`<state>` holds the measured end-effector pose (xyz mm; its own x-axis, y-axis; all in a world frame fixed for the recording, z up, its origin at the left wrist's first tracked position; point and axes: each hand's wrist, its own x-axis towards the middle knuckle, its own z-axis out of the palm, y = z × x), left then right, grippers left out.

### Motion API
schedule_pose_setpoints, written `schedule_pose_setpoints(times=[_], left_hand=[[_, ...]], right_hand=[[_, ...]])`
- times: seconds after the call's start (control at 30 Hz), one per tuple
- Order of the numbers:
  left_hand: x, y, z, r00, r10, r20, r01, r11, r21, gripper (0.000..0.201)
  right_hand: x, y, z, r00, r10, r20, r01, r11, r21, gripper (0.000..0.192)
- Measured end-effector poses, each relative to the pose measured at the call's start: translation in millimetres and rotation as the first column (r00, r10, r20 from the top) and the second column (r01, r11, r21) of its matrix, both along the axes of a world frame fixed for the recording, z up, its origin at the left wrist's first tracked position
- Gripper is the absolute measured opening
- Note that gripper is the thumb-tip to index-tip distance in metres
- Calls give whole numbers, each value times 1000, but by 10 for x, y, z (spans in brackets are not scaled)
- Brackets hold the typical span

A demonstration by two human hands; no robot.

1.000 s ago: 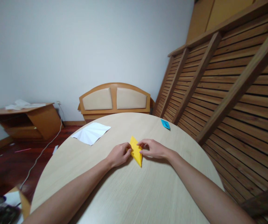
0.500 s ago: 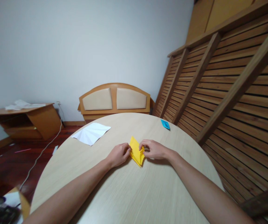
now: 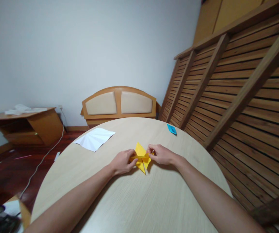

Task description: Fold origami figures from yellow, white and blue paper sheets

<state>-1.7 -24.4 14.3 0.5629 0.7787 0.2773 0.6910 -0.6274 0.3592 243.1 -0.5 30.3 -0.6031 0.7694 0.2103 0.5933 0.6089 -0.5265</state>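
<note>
A folded piece of yellow origami paper (image 3: 140,149) lies between my hands near the middle of the round table (image 3: 151,200). One point of it faces away from me; two narrower points with a slit between them face me. My left hand (image 3: 124,161) pinches its left side between thumb and fingers. On the other side my right hand (image 3: 160,154) pinches the right side. A raised fold runs across the paper from hand to hand. The fingertips cover both side edges.
A creased white sheet (image 3: 95,139) lies at the table's back left, a small folded blue paper (image 3: 171,129) at the back right. Beyond the table stands a headboard (image 3: 119,116). A slatted wooden frame (image 3: 217,94) leans at the right. Far left is a low cabinet (image 3: 42,124).
The yellow paper has opened from a closed kite shape into a wider one with a crosswise fold. Both hands have moved slightly, and the right one now grips farther out on the side.
</note>
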Motion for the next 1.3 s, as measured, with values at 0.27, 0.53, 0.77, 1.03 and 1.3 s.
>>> schedule_pose_setpoints(times=[0.27, 0.53, 0.77, 1.03, 1.3], left_hand=[[16, 19, -16, 997, 74, -7, -73, 997, 31, 12], [27, 64, -38, 978, 176, 108, -175, 984, -17, 8], [72, 94, -89, 934, 275, 228, -274, 961, -38, 2], [72, 132, -97, 870, 326, 371, -296, 945, -135, 10], [96, 103, -48, 877, 329, 351, -313, 944, -103, 5]], right_hand=[[-27, -41, 67, 996, -67, 53, 64, 997, 46, 4], [-53, -64, 77, 997, -47, 60, 44, 998, 49, 14], [-110, -53, 65, 985, -108, 133, 92, 989, 116, 11], [-188, -47, 15, 973, -187, 132, 168, 975, 145, 11], [-210, -43, -2, 968, -214, 132, 193, 969, 154, 14]])
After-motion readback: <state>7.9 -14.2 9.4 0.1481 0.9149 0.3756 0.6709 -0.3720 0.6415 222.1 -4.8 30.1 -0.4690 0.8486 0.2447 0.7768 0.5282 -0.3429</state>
